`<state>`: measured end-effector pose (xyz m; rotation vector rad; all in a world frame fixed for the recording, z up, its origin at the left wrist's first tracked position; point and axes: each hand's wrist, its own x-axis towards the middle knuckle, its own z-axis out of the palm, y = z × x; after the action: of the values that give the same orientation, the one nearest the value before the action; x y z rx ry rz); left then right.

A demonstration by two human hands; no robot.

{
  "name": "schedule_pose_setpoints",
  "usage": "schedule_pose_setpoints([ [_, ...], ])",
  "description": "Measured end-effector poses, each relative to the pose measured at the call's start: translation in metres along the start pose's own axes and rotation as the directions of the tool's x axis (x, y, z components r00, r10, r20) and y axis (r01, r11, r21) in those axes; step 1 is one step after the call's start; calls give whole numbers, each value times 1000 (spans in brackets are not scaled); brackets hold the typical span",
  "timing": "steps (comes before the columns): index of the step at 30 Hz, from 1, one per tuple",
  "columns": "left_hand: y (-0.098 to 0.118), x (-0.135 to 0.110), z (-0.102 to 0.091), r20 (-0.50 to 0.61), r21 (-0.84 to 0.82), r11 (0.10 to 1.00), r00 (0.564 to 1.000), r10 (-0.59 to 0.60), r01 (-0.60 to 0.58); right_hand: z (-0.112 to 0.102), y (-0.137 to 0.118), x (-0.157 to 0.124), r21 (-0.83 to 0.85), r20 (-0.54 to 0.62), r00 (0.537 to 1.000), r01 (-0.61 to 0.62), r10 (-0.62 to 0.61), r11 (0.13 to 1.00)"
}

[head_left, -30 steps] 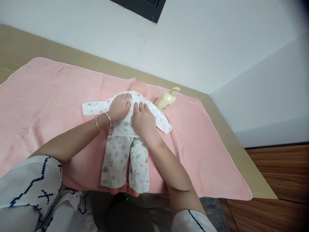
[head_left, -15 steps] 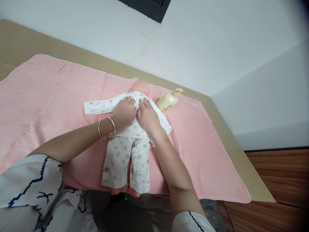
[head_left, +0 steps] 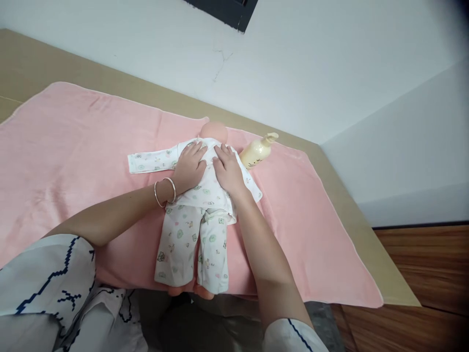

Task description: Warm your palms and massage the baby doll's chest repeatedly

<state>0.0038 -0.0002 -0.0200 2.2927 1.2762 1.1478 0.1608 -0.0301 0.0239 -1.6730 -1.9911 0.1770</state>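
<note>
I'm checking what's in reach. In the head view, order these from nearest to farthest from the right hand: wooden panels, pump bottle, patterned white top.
From the right hand:
1. Patterned white top: touching, under the hand.
2. Pump bottle: beyond it, to the right.
3. Wooden panels: far lower right.

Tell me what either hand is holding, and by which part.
Nothing appears held: the left hand and right hand lie open on the upper part of the white, printed, long-sleeved fabric top.

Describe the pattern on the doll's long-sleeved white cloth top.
The white cloth top has small scattered prints, some green; clearest in the head view.
</note>
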Motion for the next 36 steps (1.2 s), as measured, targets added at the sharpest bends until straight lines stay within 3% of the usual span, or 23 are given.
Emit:
schedule_pose_setpoints([
  [4,1,-2,-1,-25,-28,1000,1000,-13,12,-8,7,-2,50,-249,966,-65,76,997],
  [6,1,-3,-2,-42,-33,999,999,-16,14,-10,2,-5,65,-318,944,-73,90,995],
  [8,1,-4,0,-68,-40,999,998,-18,15,-9,-7,-8,29,-283,958,-30,37,999],
  [12,-3,-6,4,-133,-51,999,991,-23,16,-3,-27,-13,-83,21,1000,12,-10,997],
  [14,-4,-7,5,-141,-48,999,990,-15,8,-3,-34,-16,-50,74,997,0,4,999],
  [19,-2,-7,4,-145,-35,999,989,-7,2,-3,-37,-19,8,-82,996,26,-26,1000],
  [22,0,-7,2,-140,-29,1000,990,-16,12,-4,-33,-17,-51,-2,1000,-17,17,999],
  [25,3,-8,0,-116,-28,999,993,-20,16,-16,-30,-16,-37,85,996,39,-36,999],
  [29,4,-8,-2,-112,-30,999,994,-17,14,-29,-25,-18,21,-167,985,46,-42,999],
  [31,4,-8,-1,-117,-28,999,993,-20,17,-20,-20,-17,15,-227,974,30,-26,999],
  [36,4,-7,1,-135,-28,999,991,-26,23,14,-8,-11,-1,-61,998,8,-8,1000],
])
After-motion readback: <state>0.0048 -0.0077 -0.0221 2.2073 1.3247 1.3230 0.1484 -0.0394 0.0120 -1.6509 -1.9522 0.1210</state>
